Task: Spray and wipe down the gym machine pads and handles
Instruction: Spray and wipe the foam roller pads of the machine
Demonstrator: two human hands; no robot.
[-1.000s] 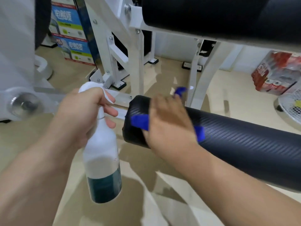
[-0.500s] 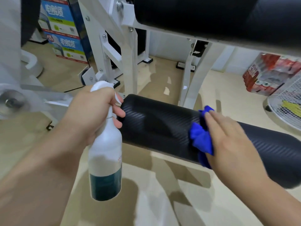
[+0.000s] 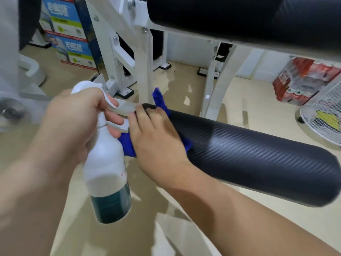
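A black ribbed roller pad [image 3: 258, 157] runs from centre to the right edge. My right hand [image 3: 156, 139] presses a blue cloth [image 3: 127, 146] flat over the pad's left end; cloth corners stick out above and below the hand. My left hand [image 3: 77, 119] grips the neck of a white spray bottle [image 3: 107, 172] with a dark green lower band, held upright just left of the pad end. A larger black pad [image 3: 239, 17] sits above on the white machine frame [image 3: 145, 71].
Blue and white cartons [image 3: 72, 47] are stacked at the back left. A shrink-wrapped pack of red cans [image 3: 299, 84] and a white wire fan guard [image 3: 324, 115] stand at the right. A metal axle [image 3: 11, 111] of the machine is at the far left. Beige floor lies below.
My right hand slid the blue cloth from the pad's middle back to its left end, close to the bottle. My left hand keeps holding the bottle in about the same place.
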